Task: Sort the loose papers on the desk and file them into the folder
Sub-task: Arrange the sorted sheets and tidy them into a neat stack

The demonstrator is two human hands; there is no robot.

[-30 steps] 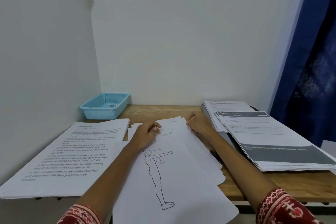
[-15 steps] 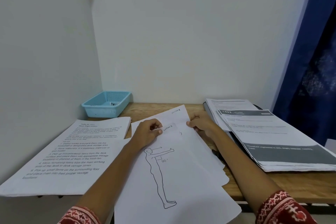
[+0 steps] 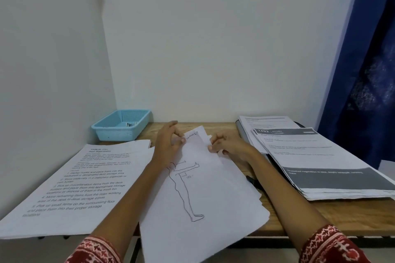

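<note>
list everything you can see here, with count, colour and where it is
basket: one, light blue, back left corner of the desk
printed stack: one, white with black text, left side
figure drawing sheets: a few overlapping, white, centre, overhanging the front edge
printed piles: two overlapping, white and grey, right side
folder: one, dark, under the right piles, mostly hidden
pen: one, black, beside the centre sheets
desk: one, wooden
curtain: one, dark blue, far right
left hand: on the centre sheets' top
right hand: fingers pinching a sheet's top edge

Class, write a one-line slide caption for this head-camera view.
Both hands, left hand and right hand, pinch the far edge of a white sheet with a line-drawn human figure on a wooden desk.
</note>
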